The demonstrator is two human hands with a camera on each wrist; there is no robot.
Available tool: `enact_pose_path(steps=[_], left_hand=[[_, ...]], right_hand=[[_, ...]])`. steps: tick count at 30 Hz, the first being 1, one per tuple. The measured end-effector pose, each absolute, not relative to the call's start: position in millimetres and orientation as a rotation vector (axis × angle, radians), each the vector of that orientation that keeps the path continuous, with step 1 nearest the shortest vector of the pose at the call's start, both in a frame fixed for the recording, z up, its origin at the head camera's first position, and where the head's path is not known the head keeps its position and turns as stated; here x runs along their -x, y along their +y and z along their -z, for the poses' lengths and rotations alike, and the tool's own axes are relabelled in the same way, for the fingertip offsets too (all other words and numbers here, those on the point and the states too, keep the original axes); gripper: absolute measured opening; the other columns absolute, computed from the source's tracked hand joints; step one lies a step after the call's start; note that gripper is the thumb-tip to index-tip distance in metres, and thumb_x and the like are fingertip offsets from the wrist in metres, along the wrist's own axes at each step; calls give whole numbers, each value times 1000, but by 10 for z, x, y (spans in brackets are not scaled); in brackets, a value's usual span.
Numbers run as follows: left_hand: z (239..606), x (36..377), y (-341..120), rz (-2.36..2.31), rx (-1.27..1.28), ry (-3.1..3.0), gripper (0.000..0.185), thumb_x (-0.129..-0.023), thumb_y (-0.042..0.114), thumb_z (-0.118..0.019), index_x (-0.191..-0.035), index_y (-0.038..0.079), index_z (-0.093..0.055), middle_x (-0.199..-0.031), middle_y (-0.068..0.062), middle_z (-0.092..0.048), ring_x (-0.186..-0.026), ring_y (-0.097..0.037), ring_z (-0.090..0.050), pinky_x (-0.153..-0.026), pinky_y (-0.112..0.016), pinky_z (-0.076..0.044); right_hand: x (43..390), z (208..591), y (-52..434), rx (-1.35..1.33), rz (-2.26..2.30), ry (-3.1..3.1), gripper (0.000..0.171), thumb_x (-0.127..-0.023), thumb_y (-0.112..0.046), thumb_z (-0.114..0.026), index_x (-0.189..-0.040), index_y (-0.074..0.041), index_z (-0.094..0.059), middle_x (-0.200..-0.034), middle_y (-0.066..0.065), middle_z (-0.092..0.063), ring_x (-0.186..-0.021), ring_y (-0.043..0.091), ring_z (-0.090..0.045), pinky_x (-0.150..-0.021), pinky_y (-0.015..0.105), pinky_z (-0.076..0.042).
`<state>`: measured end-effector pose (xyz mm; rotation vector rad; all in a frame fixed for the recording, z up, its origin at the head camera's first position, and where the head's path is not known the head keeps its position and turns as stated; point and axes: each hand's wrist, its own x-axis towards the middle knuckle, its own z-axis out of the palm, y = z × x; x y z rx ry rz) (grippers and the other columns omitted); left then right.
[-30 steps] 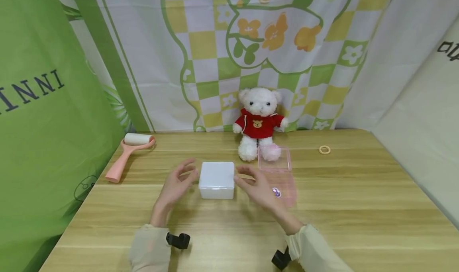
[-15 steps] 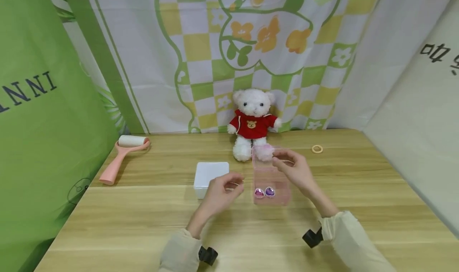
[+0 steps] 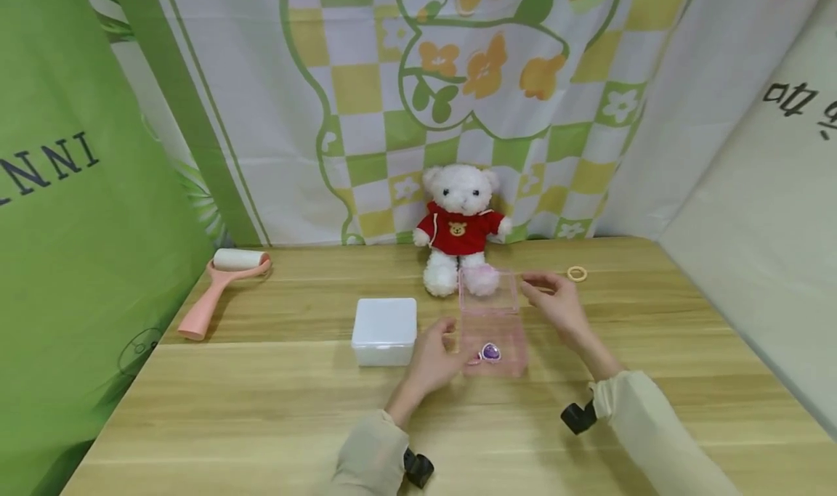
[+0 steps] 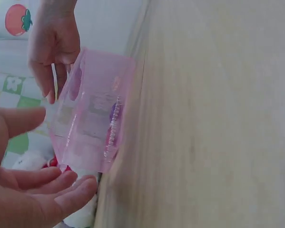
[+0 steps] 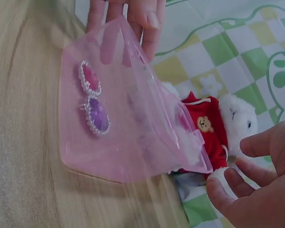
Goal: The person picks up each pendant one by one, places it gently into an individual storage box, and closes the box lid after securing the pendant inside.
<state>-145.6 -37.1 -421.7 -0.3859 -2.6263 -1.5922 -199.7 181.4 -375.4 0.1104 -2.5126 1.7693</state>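
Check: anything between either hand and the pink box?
Nothing visible. The left hand touches the near left side of the pink box; the right hand sits just off its far right corner, with only bare table between.

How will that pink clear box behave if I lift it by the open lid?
The pink box looks thin-walled and probably light, so it should lift easily. Its lid stands open on a hinge; lifted there, the base may swing. The two gem rings lie loose inside and would likely slide or spill if it tilts.
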Motion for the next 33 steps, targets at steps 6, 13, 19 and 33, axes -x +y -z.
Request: enact_pose_path(steps=[6, 13, 19, 33], left_hand=[[4289, 1496, -416, 1740, 505, -2712, 69, -78, 29, -70, -132, -2, -40, -130, -19, -46, -107, -34, -54, -85, -37, -47], [4276, 1498, -440, 1768, 545, -2739, 72, -79, 29, -69, -135, -2, -35, -132, -19, -43, -109, -30, -53, -86, -35, -46], [4257, 1500, -438, 1782, 534, -2764, 72, -80, 29, -68, -136, 0, -34, -132, -17, -44, -110, -31, -52, -90, -37, -44], [4273, 1505, -416, 1765, 490, -2763, 70, -78, 25, -70, -134, 0, -36, -127, -19, -48, -108, -31, -53, -89, -39, -44]], right_hand=[[2137, 3800, 1812, -120, -1837, -2565, 41, -89, -12, -54, -123, 10, -46, -123, 27, -48, -104, 31, -50, -86, 42, -45], [2250, 3842, 1771, -43, -1996, -2507, 46, -90, -10, -52, -129, 11, -39, -126, 29, -44, -101, 27, -54, -88, 35, -45], [2308, 3856, 1760, -41, -2072, -2543, 51, -93, -14, -49, -132, 12, -31, -126, 32, -41, -92, 19, -59, -83, 30, -48], [2170, 3707, 1765, -134, -2139, -2376, 50, -93, -21, -50, -127, 12, -36, -114, 20, -54, -83, 6, -61, -79, 22, -49]])
